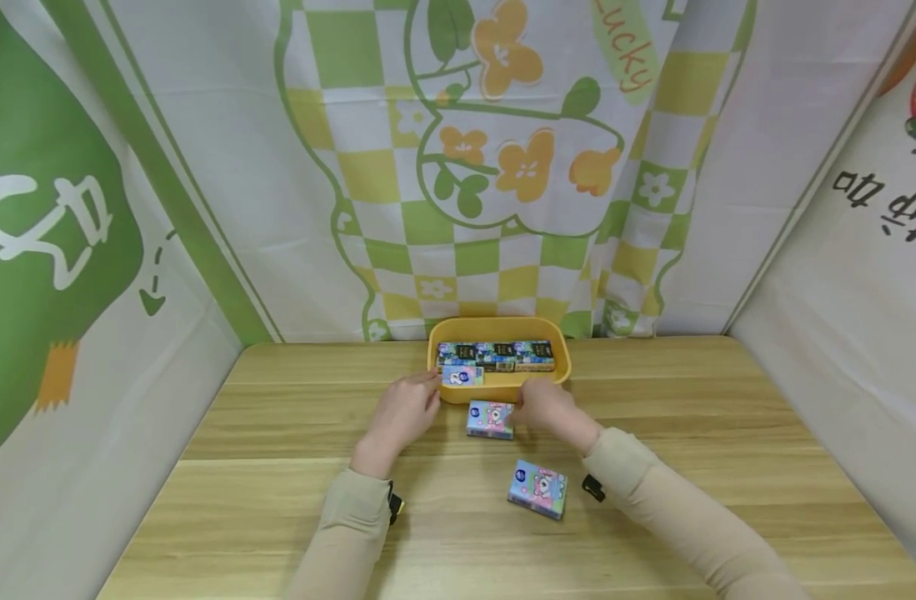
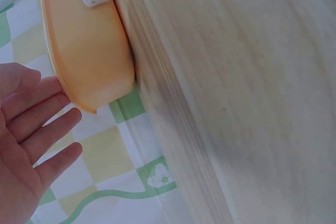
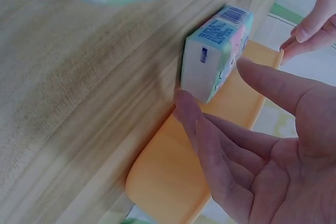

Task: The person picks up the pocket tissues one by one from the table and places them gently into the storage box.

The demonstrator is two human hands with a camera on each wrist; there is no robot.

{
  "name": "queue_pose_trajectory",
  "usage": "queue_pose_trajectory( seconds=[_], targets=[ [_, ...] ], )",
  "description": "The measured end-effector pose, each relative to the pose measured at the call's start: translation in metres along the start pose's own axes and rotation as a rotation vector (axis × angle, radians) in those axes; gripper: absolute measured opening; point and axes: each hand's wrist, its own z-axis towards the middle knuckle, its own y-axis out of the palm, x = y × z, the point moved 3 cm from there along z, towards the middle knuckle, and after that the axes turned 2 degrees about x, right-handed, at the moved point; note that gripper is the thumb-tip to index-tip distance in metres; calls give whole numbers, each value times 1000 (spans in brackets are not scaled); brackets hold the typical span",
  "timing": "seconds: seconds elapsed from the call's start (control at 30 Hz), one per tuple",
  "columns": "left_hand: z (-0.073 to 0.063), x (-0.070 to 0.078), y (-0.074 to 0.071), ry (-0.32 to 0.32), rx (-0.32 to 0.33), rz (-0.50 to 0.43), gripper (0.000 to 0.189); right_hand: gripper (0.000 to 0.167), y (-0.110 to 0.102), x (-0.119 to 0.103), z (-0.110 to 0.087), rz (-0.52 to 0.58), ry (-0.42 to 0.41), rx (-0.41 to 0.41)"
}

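Observation:
A yellow plastic basket (image 1: 528, 393) stands at the table's back edge. Inside it, three dark-patterned tissue packs (image 1: 495, 356) form a row, with a light blue tissue pack (image 1: 461, 377) at the front left. My left hand (image 1: 407, 410) touches the basket's left end, its fingers fairly straight at the rim in the left wrist view. My right hand (image 1: 549, 408) has thumb and index finger at the right end of a pastel tissue pack (image 3: 210, 56) just in front of the basket. Another pastel tissue pack (image 1: 538, 489) lies nearer to me.
The wooden table (image 1: 277, 500) runs out to both sides. Behind it hangs a patterned curtain (image 1: 458, 250), close to the basket's back. Printed cloth walls (image 1: 840, 292) flank the table. A dark strap fitting (image 1: 594, 487) shows at my right wrist.

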Motion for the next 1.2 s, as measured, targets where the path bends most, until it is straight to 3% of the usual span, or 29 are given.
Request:
queue_pose_trajectory(
  seconds=[0.73, 1.2],
  targets=[
    [0, 0, -1, -1, -4, -13, 28, 30, 12, -3, 3, -57, -6, -46],
    [1, 0, 1, 3, 9, -18, 28, 27, 16, 0, 3, 16, -50, -40]
  ],
)
